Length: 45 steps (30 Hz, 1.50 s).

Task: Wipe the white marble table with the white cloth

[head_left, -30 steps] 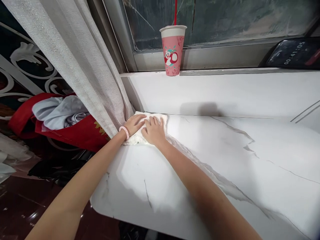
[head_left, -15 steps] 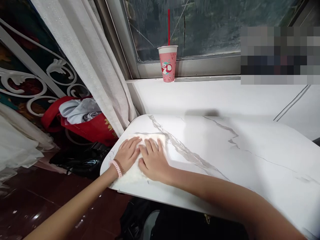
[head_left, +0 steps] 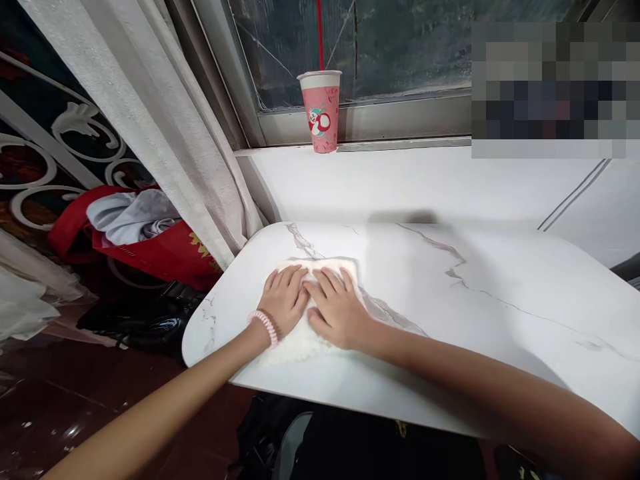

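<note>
A fluffy white cloth [head_left: 300,350] lies spread on the white marble-patterned tabletop [head_left: 480,320]. Flat on its left part rests my left hand [head_left: 283,301], fingers stretched out, with a pink coiled band [head_left: 265,325] around the wrist. My right hand [head_left: 340,308] presses beside it on the cloth, its fingers spread. The two hands touch or nearly touch at the fingers. Neither hand is closed around the cloth, whose far edge shows beyond the fingertips.
A pink paper cup [head_left: 323,113] with a red straw stands on the window ledge behind the table. At left hangs a pale curtain [head_left: 165,120], beside a red bag [head_left: 155,257] holding light-coloured cloth. A black shiny bag [head_left: 135,320] lies below it.
Both hands and the cloth beneath them have slid to the right across the tabletop. More of the table's left end shows. The view has shifted slightly.
</note>
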### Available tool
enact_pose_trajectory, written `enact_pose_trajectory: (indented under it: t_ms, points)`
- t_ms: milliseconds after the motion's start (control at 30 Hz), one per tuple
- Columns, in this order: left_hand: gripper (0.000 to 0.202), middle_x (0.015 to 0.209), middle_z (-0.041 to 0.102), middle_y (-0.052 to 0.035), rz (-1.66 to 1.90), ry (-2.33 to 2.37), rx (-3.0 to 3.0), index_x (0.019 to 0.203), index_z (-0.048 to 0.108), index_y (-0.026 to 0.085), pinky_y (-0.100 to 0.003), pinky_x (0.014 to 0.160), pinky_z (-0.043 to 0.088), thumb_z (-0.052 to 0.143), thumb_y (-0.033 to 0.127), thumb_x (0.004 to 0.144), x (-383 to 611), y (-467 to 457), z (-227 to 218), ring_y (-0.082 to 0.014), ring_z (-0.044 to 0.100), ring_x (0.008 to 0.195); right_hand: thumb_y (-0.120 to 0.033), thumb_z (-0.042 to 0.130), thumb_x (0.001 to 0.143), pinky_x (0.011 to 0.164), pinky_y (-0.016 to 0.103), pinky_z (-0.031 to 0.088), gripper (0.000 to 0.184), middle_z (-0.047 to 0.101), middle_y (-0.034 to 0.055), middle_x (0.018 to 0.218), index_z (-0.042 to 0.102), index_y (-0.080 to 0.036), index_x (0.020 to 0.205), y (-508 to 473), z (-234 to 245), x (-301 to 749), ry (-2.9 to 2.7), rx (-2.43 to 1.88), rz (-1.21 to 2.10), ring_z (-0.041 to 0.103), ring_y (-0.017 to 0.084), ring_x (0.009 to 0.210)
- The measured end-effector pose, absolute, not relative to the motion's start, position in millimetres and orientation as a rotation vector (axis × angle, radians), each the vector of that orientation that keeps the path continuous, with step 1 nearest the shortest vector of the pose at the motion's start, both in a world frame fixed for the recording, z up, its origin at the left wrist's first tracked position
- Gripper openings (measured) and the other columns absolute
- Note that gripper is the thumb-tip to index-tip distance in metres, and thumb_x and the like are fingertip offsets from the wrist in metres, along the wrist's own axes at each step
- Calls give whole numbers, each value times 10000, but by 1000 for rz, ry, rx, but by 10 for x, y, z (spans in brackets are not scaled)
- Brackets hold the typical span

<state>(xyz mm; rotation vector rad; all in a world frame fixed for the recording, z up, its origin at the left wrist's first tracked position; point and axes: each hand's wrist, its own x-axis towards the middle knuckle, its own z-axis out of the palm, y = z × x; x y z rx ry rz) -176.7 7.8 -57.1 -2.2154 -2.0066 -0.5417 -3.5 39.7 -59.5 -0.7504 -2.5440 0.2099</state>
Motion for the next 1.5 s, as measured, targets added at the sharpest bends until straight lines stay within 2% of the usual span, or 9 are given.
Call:
enact_pose_trajectory:
  t_ms: [433, 733, 1067, 1500]
  points:
    - [341, 1263, 617, -103, -567, -2044, -2247, 1188, 561, 203, -473, 1077, 336, 378, 253, 905, -1700, 1761, -515, -280, 528, 1215, -235, 392, 930, 1167, 526, 140, 451, 428, 120, 1497, 492, -173, 1366, 1824, -551, -130, -2511, -1065, 178, 325, 252, 1392]
    - [349, 1263, 613, -104, -546, -2055, -2249, 1209, 555, 196, -446, 1081, 327, 379, 254, 914, -1560, 2263, -537, -272, 522, 1222, -239, 408, 918, 1172, 488, 135, 454, 452, 103, 1485, 512, -180, 1355, 2274, -584, 21, -2439, -1078, 226, 354, 240, 1378]
    - [367, 1306, 604, -96, -530, -1985, -2340, 1235, 559, 175, -416, 1096, 318, 380, 253, 925, -1472, 2142, -503, -261, 524, 1229, -222, 353, 935, 1169, 548, 122, 457, 446, 91, 1488, 495, -188, 1368, 1990, -634, 9, -2326, -1276, 177, 322, 252, 1395]
    - [386, 1332, 590, -100, -530, -2051, -2260, 1263, 543, 172, -455, 1136, 276, 336, 237, 944, -1148, 1185, -506, -239, 504, 1261, -239, 364, 930, 1173, 535, 140, 471, 410, 102, 1515, 483, -179, 1382, 1235, -592, 378, -2452, -1150, 166, 306, 258, 1411]
